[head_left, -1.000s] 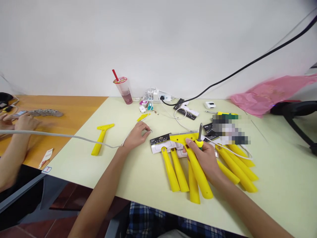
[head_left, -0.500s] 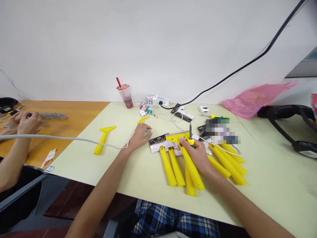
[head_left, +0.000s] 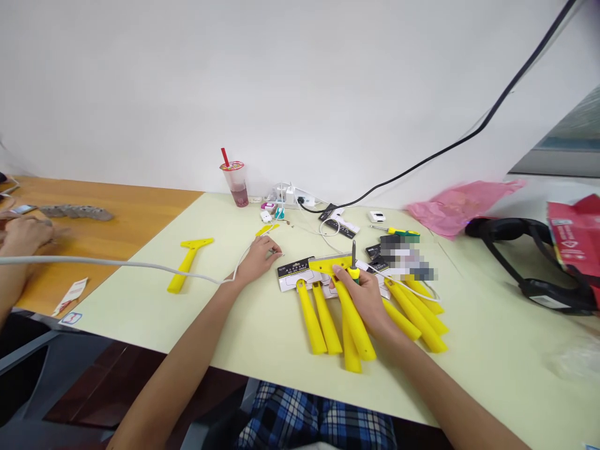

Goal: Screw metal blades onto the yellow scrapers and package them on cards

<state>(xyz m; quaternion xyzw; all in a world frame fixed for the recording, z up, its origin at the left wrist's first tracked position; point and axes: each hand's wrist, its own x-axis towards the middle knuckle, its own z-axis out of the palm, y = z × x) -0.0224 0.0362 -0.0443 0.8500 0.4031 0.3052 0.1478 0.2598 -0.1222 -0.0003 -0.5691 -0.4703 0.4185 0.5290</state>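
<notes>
In my right hand (head_left: 368, 297) is a yellow scraper (head_left: 354, 315), its blade end pointing away from me. The same hand also grips a screwdriver (head_left: 354, 259), whose metal shaft points up. My left hand (head_left: 257, 257) rests on the table to the left, its fingers drawn together around something small that I cannot make out. Several yellow scrapers with printed cards (head_left: 294, 273) lie under and beside my right hand. Another yellow scraper (head_left: 188, 262) lies alone at the left, and a small yellow piece (head_left: 267, 229) sits beyond my left hand.
A cup with a red straw (head_left: 238, 184) and a power strip (head_left: 294, 197) stand by the wall. A white cable (head_left: 117, 261) crosses above my left forearm. At the right are a second screwdriver (head_left: 403, 234), a pink bag (head_left: 464, 203) and a black headset (head_left: 520, 250). A co-worker's hand (head_left: 28, 231) is at far left.
The view has turned slightly to the right. My left hand's fingers have come closer together. My right hand keeps the scraper and screwdriver. The co-worker's hands have shifted.
</notes>
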